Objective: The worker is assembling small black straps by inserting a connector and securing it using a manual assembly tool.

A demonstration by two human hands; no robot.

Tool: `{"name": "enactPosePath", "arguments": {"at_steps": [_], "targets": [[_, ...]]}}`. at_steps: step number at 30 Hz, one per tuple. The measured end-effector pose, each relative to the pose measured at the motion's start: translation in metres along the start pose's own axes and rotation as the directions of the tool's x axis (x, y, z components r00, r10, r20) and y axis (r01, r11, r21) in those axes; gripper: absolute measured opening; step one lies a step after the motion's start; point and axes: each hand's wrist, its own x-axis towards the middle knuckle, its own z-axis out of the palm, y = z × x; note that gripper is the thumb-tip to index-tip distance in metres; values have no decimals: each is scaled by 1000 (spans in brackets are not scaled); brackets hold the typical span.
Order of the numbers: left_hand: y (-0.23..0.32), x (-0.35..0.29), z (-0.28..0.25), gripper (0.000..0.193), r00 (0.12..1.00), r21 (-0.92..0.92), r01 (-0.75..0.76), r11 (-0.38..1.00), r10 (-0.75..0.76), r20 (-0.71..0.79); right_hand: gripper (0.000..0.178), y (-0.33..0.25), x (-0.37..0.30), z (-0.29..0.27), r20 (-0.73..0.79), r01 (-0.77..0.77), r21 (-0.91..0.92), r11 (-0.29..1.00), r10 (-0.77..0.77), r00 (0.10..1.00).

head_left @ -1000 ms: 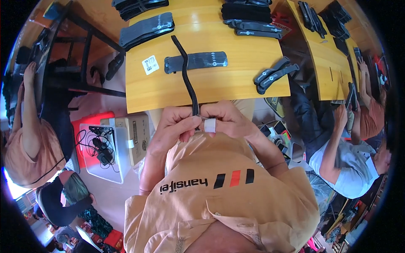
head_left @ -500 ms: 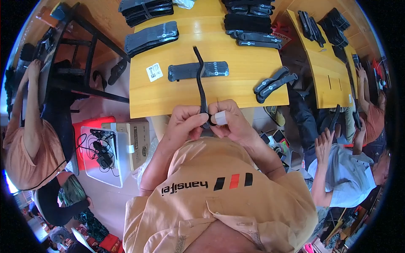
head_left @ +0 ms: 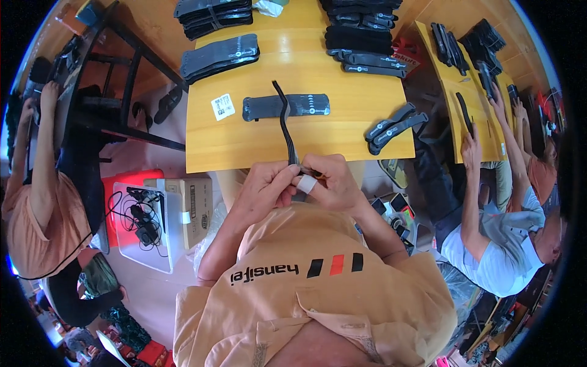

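A narrow black strap bundle [head_left: 284, 125], seen edge-on, rises from my hands and leans over the near edge of the table. My left hand [head_left: 263, 186] pinches its lower end between thumb and fingers. My right hand [head_left: 333, 182], with white tape round one finger, is closed right beside that end. A small dark piece with a hint of orange shows at its fingertips, too small to name. Behind the bundle, a flat black strap stack [head_left: 263, 108] with pale print lies across the table. Two or more looped black straps [head_left: 396, 129] lie to the right.
The yellow table [head_left: 208, 144] carries a white label [head_left: 223, 106], left strap piles [head_left: 220, 56] and right strap piles [head_left: 361, 41]. A clear plastic bin [head_left: 150, 244] with cables stands on the floor at left. Co-workers sit on both sides; one at right holds a strap [head_left: 464, 110].
My right hand has turned, its fingers now curled higher against the bundle's end. The bundle's upper end has dipped slightly nearer and left. At right, a co-worker's arms have reached forward.
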Motion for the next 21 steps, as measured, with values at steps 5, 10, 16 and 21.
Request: {"name": "enactPosePath", "arguments": {"at_steps": [5,10,16,21], "targets": [[-1,2,5,33,999,17,-25,1000,25,24,18,13,-4,-2,81,-91,235,968,73,994],[0,1,8,35,999,-163,-24,986,30,38,24,14,-8,6,233,-371,823,430,339,911],[19,-20,-26,32,989,-429,121,895,-71,133,22,1,-7,-24,299,-328,943,-48,551,779],[-10,-58,-80,38,960,-416,128,900,-218,-175,22,24,3,-88,-18,-83,990,115,681,732]]}}
